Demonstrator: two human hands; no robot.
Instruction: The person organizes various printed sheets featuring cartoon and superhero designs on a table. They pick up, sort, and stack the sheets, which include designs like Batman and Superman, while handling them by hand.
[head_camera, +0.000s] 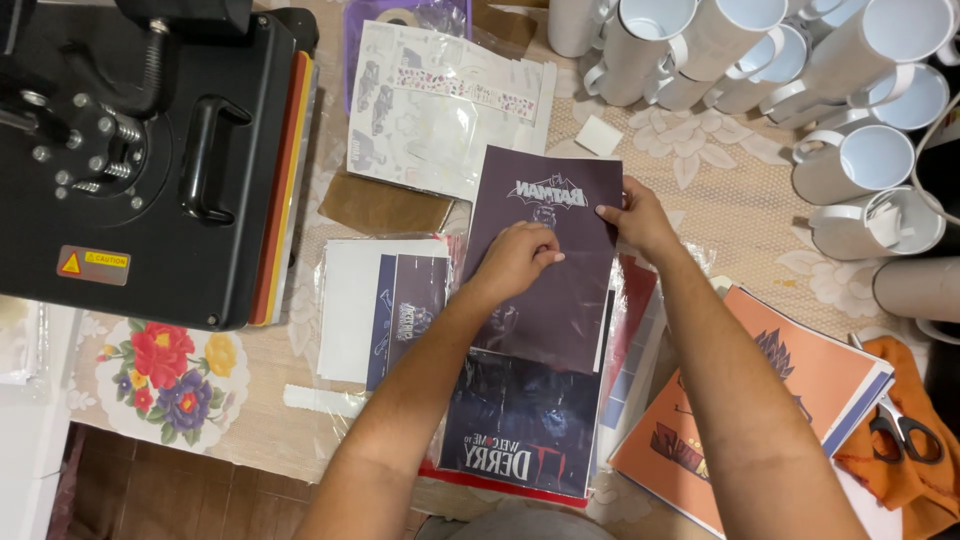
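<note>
dark printed sheet (545, 260): sits on top of a loose stack of other prints, near the middle of the table, long side running away from the person. Its print reads mirrored.

left hand (515, 262): lying knuckles-up on the middle of the sheet, fingers curled under, pressing down so the paper stays put. Grip is closed-ish, but honestly I can't tell from this angle if it's pinching the sheet or just weighing on it.

right hand (638, 222): at the sheet's right edge near the top, fingertips pinched on the margin, so a light closed grip on the paper's edge, like it's squaring or lifting that side.

stack underneath: a darker poster-style print (520, 425) sticks out toward the person, pale sheets (355, 300) peek out left, all fanned out so each one shows.

orange prints (800, 385): separate pile off to the right, apart from the dark stack.

scissors (900, 425): parked on an orange cloth (905, 475) at the right edge, within reach.

white mugs (850, 90): lying on their sides, piled at the far right corner, out of the paper's way.

heat press (140, 150): black, far left, well apart from the hands.

table (730, 190): lace-pattern cover.
</note>
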